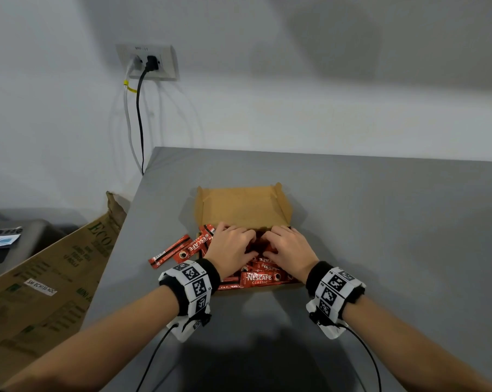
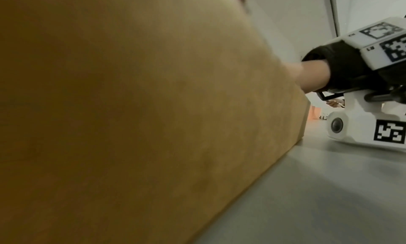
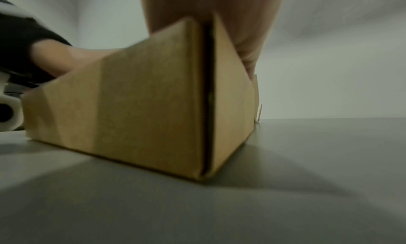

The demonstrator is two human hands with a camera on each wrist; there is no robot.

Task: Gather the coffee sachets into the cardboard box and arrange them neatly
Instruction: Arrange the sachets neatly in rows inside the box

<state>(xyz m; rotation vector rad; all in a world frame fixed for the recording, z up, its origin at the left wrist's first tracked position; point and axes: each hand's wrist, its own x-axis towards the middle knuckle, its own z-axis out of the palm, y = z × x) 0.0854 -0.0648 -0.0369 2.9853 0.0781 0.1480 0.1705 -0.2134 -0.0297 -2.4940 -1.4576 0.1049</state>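
Note:
In the head view an open cardboard box (image 1: 242, 206) sits on the grey table (image 1: 394, 236), its lid flap folded back. Several red coffee sachets (image 1: 260, 278) lie jumbled inside it. My left hand (image 1: 233, 244) and right hand (image 1: 288, 248) are both down in the box, close together, fingers curled around a bunch of sachets between them. One sachet (image 1: 169, 254) lies on the table left of the box, and another (image 1: 198, 244) hangs over the box's left wall. The wrist views show only the box's outer wall (image 2: 131, 126) and corner (image 3: 153, 108).
A large printed cardboard sheet (image 1: 49, 281) leans against the table's left edge. A wall socket (image 1: 148, 62) with two cables sits behind the far left corner. Bare table surface lies right of the box and in front of it.

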